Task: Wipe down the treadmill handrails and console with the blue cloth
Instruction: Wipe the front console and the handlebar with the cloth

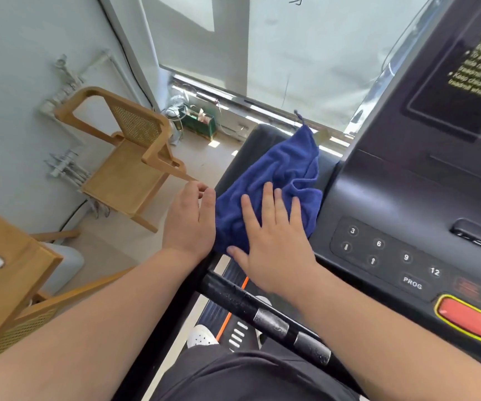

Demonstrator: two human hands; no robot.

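The blue cloth (279,172) lies spread over the black left handrail (250,149) of the treadmill, just left of the console (401,209). My right hand (276,241) presses flat on the cloth's near part, fingers spread. My left hand (190,221) rests at the cloth's left edge on the rail's side, fingers slightly curled and touching the fabric; it is unclear whether it pinches it. The console shows number keys, a PROG key and a red stop button (463,318). A black grip bar with metal sensor bands (271,316) crosses below my right wrist.
A wooden chair with a cane back (129,157) stands left of the treadmill. A wooden table edge (7,273) is at the near left. A window (291,53) and floor clutter lie ahead. My white shoes (201,337) stand on the treadmill deck.
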